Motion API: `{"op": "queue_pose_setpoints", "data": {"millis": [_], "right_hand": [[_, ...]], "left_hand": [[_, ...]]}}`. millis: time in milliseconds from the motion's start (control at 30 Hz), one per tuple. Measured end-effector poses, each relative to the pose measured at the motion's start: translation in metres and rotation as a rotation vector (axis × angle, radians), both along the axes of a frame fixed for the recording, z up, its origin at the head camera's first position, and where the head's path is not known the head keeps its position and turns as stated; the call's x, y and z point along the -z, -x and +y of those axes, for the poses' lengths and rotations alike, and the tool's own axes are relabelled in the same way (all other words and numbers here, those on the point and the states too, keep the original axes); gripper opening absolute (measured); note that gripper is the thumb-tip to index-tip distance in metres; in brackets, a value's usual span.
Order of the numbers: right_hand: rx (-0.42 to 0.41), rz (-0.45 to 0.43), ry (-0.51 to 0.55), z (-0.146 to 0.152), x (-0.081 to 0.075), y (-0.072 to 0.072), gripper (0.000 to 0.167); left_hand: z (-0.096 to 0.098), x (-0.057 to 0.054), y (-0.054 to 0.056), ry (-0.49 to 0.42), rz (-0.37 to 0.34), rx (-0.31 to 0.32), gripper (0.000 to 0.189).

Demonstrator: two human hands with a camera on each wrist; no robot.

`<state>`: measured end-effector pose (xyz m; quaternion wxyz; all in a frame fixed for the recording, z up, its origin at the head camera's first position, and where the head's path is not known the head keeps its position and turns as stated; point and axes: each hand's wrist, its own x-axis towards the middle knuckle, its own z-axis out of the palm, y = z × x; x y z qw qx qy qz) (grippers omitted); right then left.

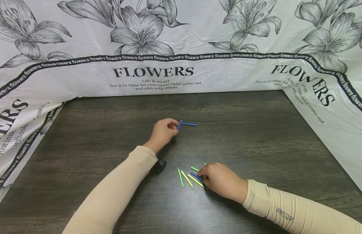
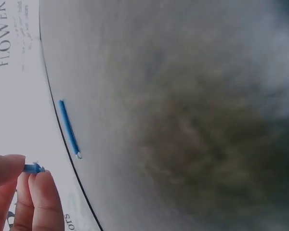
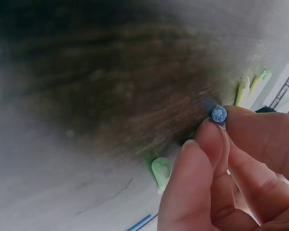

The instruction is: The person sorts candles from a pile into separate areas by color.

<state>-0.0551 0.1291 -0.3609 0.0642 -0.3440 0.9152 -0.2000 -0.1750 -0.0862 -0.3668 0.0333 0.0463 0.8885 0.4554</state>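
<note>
My left hand [image 1: 163,131] pinches a thin blue candle [image 1: 179,124] between thumb and fingers, tilted up from the table. Just right of it a second blue candle [image 1: 189,124] lies flat, its wick showing in the left wrist view. Lower down, my right hand [image 1: 223,180] pinches another blue candle [image 1: 195,175]; the right wrist view shows its round blue end [image 3: 218,114] at the fingertips. Around that hand lie a green candle [image 1: 180,177], two yellow candles [image 1: 187,179] and another green candle [image 1: 194,169] partly hidden by the fingers.
The dark wood-grain table [image 1: 251,130] is bordered at the back and sides by a white flower-printed sheet [image 1: 227,74]. A small black object [image 1: 160,165] shows beneath the left wrist.
</note>
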Motion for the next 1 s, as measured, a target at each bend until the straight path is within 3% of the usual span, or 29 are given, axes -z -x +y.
{"op": "queue_pose_setpoints", "data": {"millis": [433,667,867,1000], "right_hand": [[0.0,0.017,0.012,0.001,0.0,0.001,0.023],[0.024,-0.001,0.009,0.001,0.0,0.001,0.024],[0.026,-0.03,0.003,0.001,-0.001,0.001,0.023],[0.028,-0.045,-0.005,0.001,-0.003,0.002,0.022]], "left_hand": [[0.013,-0.004,0.026,0.036,0.003,0.011,0.022],[0.017,-0.005,0.039,0.102,0.011,0.089,0.022],[0.021,-0.005,0.045,0.155,0.026,0.181,0.02],[0.024,-0.002,0.047,0.211,0.035,0.211,0.02]]}}
